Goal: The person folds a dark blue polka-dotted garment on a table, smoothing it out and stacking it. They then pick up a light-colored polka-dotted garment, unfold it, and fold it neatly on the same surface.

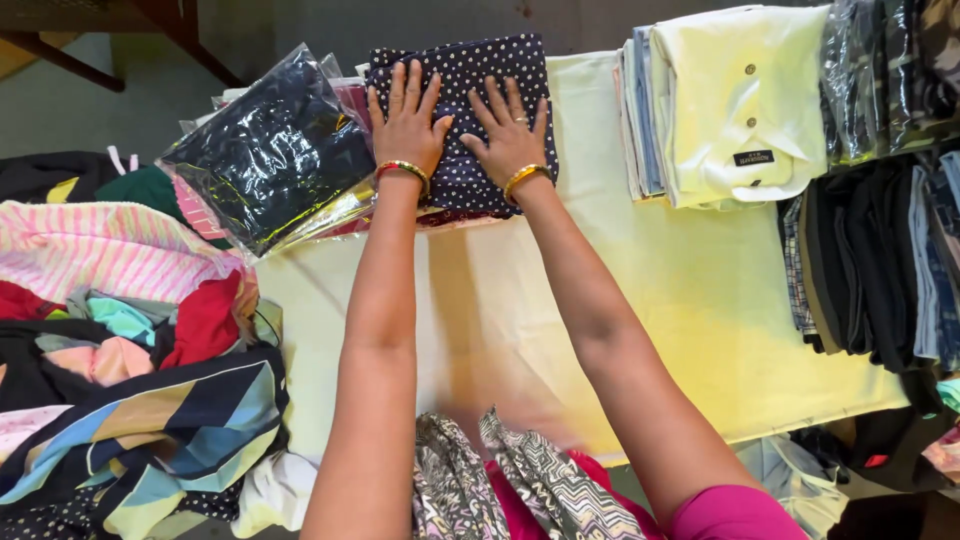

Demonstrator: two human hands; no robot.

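Note:
A folded dark navy garment with small white dots (470,70) lies at the far side of a table covered in pale yellow cloth (640,300). My left hand (407,122) rests flat on its left half, fingers spread. Beside it, my right hand (507,135) presses flat on the right half. Both wrists wear gold bangles. The dotted garment sits on top of a small stack whose lower pieces are mostly hidden.
Clear plastic bags holding dark folded clothes (265,150) lean at the left of the stack. A heap of loose colourful clothes (130,350) fills the left. A folded pale yellow shirt (740,100) tops a pile at right, with dark folded garments (880,260) beyond.

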